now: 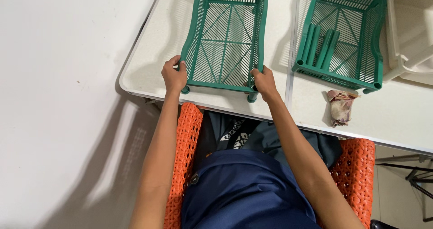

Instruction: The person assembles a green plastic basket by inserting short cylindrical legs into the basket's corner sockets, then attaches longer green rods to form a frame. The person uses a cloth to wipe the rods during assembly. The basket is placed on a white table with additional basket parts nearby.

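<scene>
Gripping the near corners of the green basket (224,35), my left hand (174,75) and right hand (264,81) each close around a corner post. It sits on the white table (149,53) right at the near edge, its front feet almost at the rim. A second green basket (343,35) with loose green bars (318,44) inside stands beyond my right hand; those bars are seemingly not yet fitted. A crumpled wrapper (340,106) lies nearby. Bare tabletop stays open beside my left hand.
</scene>
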